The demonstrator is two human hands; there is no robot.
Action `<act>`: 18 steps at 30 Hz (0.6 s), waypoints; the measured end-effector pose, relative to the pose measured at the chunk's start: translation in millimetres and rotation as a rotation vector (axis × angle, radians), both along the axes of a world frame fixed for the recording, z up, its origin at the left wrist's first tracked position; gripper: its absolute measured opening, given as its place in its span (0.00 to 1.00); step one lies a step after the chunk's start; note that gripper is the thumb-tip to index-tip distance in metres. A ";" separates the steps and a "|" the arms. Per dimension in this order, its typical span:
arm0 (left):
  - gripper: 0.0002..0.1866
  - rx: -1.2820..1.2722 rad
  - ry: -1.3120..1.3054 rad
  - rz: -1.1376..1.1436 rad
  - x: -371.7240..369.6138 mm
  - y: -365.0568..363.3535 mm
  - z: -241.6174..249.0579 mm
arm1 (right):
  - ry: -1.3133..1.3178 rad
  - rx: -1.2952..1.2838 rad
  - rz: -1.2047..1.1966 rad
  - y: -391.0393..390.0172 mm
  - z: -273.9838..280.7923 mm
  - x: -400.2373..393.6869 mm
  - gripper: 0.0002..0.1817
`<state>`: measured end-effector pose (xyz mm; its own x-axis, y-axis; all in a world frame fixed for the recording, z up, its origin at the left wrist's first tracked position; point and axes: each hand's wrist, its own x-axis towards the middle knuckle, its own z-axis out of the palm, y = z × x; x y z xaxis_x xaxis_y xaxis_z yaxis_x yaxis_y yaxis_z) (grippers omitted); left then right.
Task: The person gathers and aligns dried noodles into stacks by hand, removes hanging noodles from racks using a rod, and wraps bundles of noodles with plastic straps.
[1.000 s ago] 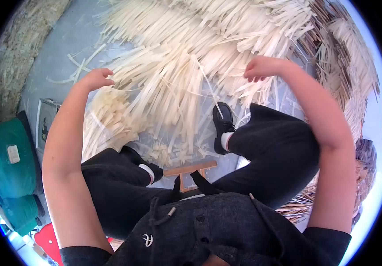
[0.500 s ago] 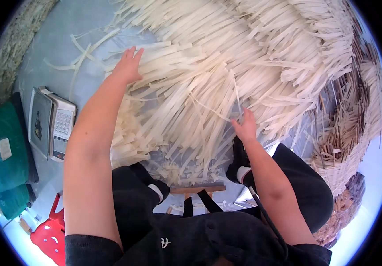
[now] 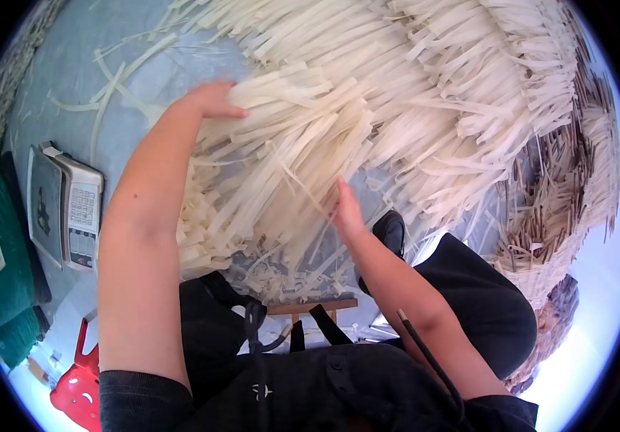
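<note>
A wide heap of pale, flat strips (image 3: 317, 158), which look like wood or bamboo, lies over the grey floor in loose layers. At the heap's upper left edge is my left hand (image 3: 216, 99), its thumb apart from the slightly blurred fingers, touching the strip ends. Lower down, my right hand (image 3: 347, 212) presses against the right side of a bundle of strips, fingers stretched out and partly hidden by it. Neither hand is closed round the strips. Small curled scraps (image 3: 274, 281) lie between my feet.
To the left stands a weighing scale (image 3: 65, 205) beside a green bag (image 3: 4, 252). A red plastic object (image 3: 79, 392) is at lower left. Dark-tipped strips (image 3: 540, 209) and woven material line the right side. A wooden bar (image 3: 310, 307) sits close before me.
My right hand has moved left, pushing the strips together and baring some floor to its right. My left hand has turned inward against the strips. The view has shifted slightly.
</note>
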<state>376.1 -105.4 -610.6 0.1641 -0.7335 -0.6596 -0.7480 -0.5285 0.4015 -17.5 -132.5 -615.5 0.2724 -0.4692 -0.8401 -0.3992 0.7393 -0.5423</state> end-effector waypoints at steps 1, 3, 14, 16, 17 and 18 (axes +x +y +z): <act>0.56 0.000 -0.002 0.001 -3.9 -1.8 14.6 | -0.237 0.148 -0.225 4.8 3.6 11.4 0.37; 0.54 0.143 0.252 0.230 -14.0 -6.3 40.1 | -0.236 0.191 -0.221 6.0 21.0 28.0 0.40; 0.51 -0.042 0.600 0.061 -105.9 -15.8 47.1 | -0.477 0.112 -0.145 0.8 11.9 79.7 0.48; 0.51 -0.120 0.674 0.041 -119.8 -18.2 51.8 | -0.505 0.213 -0.256 -3.2 20.5 76.0 0.44; 0.53 -0.217 0.688 0.076 -125.3 -19.0 55.2 | -0.511 0.209 -0.252 -6.5 25.4 73.6 0.44; 0.54 -0.313 0.704 0.112 -132.5 -18.9 63.7 | -0.547 0.140 -0.230 -9.3 33.4 68.8 0.43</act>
